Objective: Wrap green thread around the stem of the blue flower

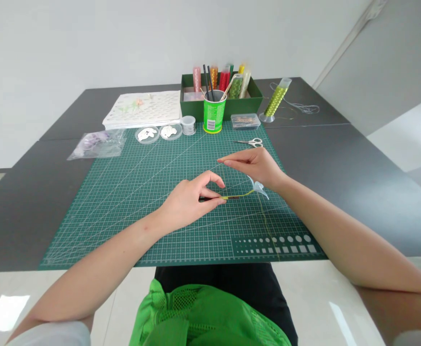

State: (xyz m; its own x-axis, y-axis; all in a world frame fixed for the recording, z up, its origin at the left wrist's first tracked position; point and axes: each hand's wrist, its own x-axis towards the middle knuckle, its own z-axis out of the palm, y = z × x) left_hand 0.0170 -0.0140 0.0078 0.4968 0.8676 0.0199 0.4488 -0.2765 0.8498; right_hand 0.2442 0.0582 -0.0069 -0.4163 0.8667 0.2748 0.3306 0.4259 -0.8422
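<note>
My left hand [192,199] pinches a thin stem [244,194] wrapped in yellow-green thread, with a dark part by the fingers. At the stem's right end is a pale blue flower [259,187], just below my right hand [255,166]. That right hand is closed in a pinch above and right of the left one; a faint fine thread runs down from its fingertips toward the stem. Another thin yellowish thread [264,218] trails from near the flower down across the green cutting mat [124,192].
Scissors [253,142] lie behind my right hand. Farther back stand a green cup [213,115], a green box [257,98] of thread spools, a clear case [245,121], and a green spool [277,100]. Left are white pieces in dishes [147,134], a plastic bag [98,144] and a white board [145,108].
</note>
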